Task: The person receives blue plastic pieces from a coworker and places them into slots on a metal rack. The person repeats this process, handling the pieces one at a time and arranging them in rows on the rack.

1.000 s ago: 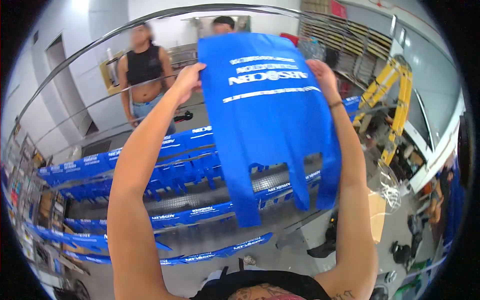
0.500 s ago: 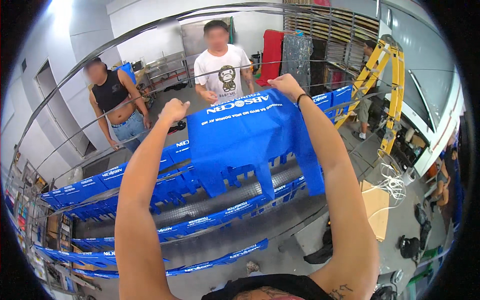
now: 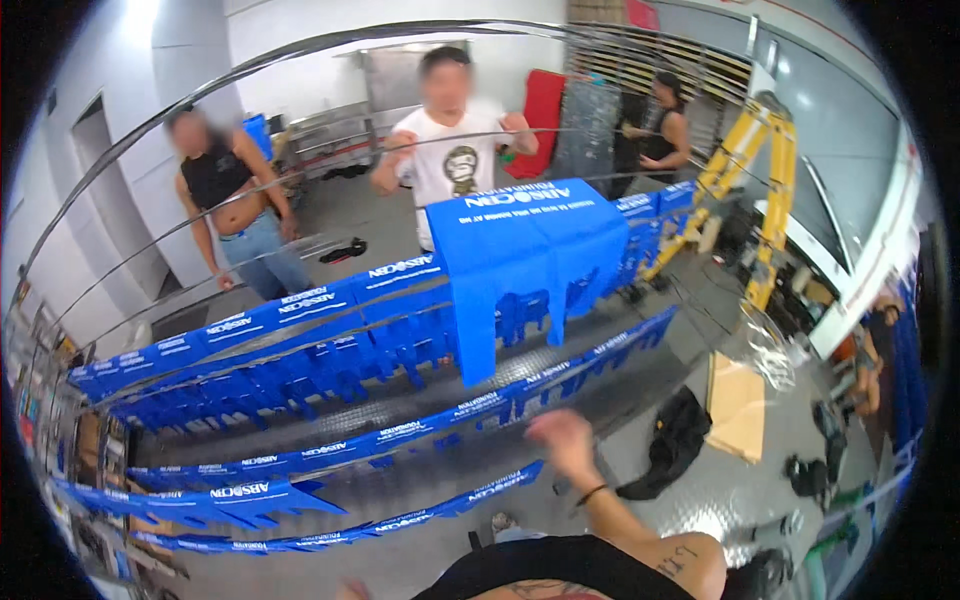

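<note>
A blue cloth piece (image 3: 530, 235) with white printing drapes over the line ahead of me, its strap-like strips hanging down. My right hand (image 3: 562, 442) is below and in front of it, apart from the cloth, with the fingers smeared by motion. Of my left hand (image 3: 354, 588) only a blurred bit shows at the lower edge. Similar blue printed cloths hang in a row (image 3: 260, 330) to the left of the draped one. Another row (image 3: 380, 433) hangs lower and nearer, close to my right hand.
A person in a white shirt (image 3: 440, 160) stands beyond the line, hands raised. Another in a black top (image 3: 228, 180) is at left, a third (image 3: 668, 135) farther back. Dark lines cross overhead. A yellow ladder (image 3: 780, 210), cardboard (image 3: 736, 408) and black cloth (image 3: 675, 445) are at right.
Both my hands have let go of the blue cloth and dropped toward me. The cloth now hangs on the line. The person in white has raised both hands; another person has come into fuller view.
</note>
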A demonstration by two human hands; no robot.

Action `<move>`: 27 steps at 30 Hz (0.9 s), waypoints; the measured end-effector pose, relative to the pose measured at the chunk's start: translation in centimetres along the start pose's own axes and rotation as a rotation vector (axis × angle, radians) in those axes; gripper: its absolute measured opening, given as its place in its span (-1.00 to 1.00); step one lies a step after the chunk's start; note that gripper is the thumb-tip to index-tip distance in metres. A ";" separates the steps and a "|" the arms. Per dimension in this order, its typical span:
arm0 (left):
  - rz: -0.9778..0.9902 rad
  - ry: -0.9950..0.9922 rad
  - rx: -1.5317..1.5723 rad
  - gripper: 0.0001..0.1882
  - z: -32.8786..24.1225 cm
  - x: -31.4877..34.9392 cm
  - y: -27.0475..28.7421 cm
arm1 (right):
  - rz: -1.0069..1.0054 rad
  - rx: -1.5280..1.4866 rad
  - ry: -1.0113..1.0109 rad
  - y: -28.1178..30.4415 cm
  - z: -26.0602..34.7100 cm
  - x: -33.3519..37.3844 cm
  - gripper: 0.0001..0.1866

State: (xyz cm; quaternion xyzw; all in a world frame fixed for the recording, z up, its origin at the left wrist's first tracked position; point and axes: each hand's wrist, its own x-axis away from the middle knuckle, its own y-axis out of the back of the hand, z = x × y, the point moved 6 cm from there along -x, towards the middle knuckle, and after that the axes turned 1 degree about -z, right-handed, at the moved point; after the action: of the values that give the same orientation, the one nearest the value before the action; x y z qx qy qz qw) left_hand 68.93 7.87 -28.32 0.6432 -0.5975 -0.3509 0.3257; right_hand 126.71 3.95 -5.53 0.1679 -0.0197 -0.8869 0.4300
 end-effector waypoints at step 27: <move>0.150 1.641 0.136 -0.63 34.3 63.1 12.1 | 2.267 0.445 0.692 -80.0 10.9 63.0 -0.50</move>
State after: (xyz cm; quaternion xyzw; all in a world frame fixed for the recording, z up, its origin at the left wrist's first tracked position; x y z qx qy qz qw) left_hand 36.04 -55.90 -40.65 0.6719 -0.2311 0.2897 0.6413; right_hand 26.66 4.69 -27.32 0.3545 -0.1920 0.1096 0.9085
